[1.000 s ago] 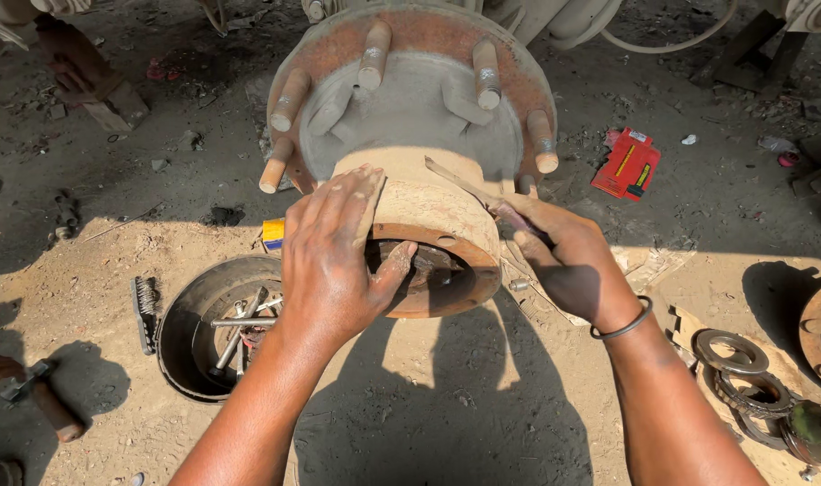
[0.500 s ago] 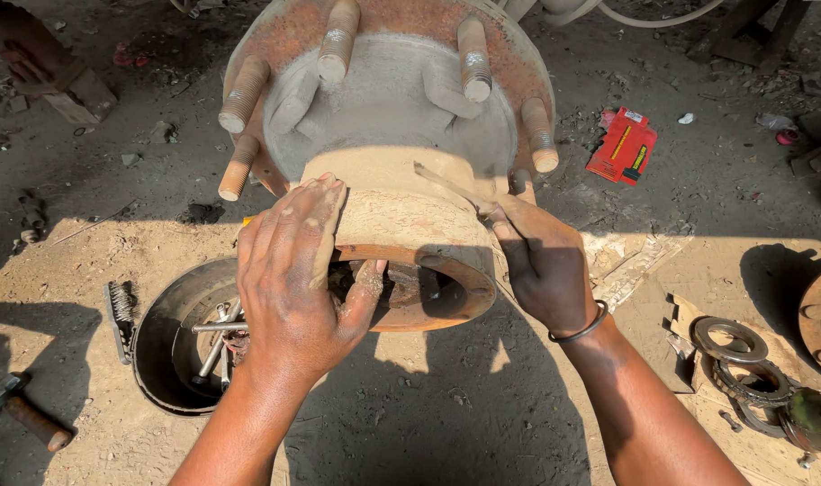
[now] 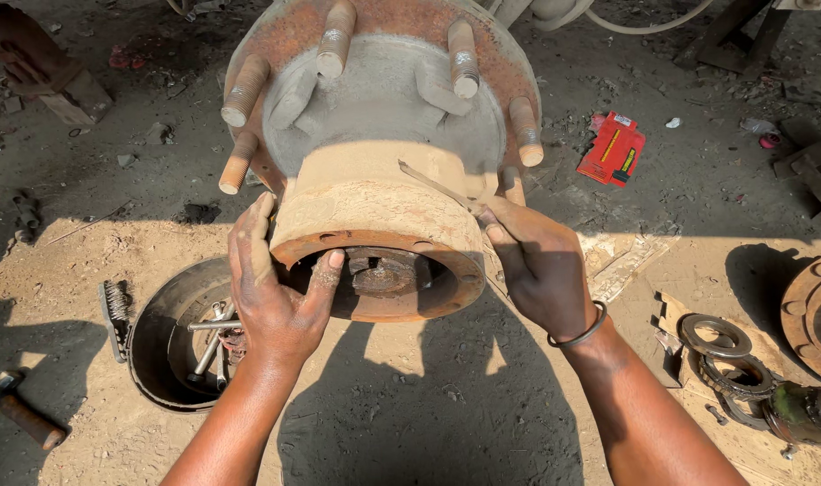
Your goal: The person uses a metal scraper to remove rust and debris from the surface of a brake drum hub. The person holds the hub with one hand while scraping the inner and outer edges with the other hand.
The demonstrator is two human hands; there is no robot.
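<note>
Both hands grip the hub [image 3: 374, 180]: left hand [image 3: 271, 292] cupping its rim, right hand [image 3: 541, 265] also pinching a thin tool [image 3: 433, 186]. The wheel is already off; loose bolts lie in a pan [image 3: 163, 346] below the left hand, the hub not yet removed.

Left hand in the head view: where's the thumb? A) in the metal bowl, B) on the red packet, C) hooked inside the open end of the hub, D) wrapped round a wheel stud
C: the left hand cups the rusty hub, its thumb curled over the rim into the open bore.

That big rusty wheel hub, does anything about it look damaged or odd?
The rusty round wheel hub is caked in rust and dust, studs included. The left hand grips its open end; the right hand presses its side.
</note>
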